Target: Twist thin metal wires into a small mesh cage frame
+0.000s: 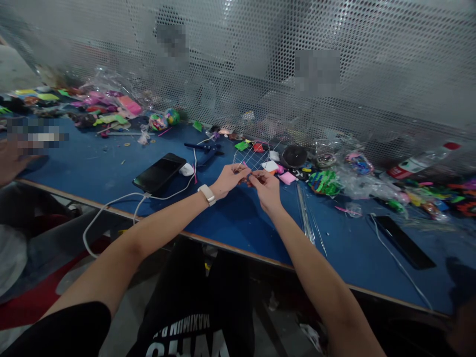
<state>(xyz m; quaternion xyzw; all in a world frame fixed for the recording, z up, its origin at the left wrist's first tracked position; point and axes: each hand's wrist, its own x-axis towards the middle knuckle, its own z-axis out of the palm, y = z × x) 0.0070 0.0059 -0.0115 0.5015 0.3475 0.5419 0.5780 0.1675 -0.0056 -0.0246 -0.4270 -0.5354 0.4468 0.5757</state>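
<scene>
My left hand (232,179), with a pale band on its wrist, is closed in a pinch above the blue table. My right hand (267,187) pinches close beside it, the fingertips of both almost touching. Something small and dark with a bit of pink shows between them, too small to name. Just behind the fingers is a thin wire grid (255,157); whether I hold its near edge cannot be made out. Small pieces in green (241,146), red (259,147) and pink (287,178) lie around it.
Left of my hands are a black phone (159,172) with a white cable and dark blue pliers (208,152). Clear thin rods (305,218) and another phone (405,242) lie right. A bottle (424,161) leans by the perforated metal screen (230,64). Another person's hand (15,158) is far left.
</scene>
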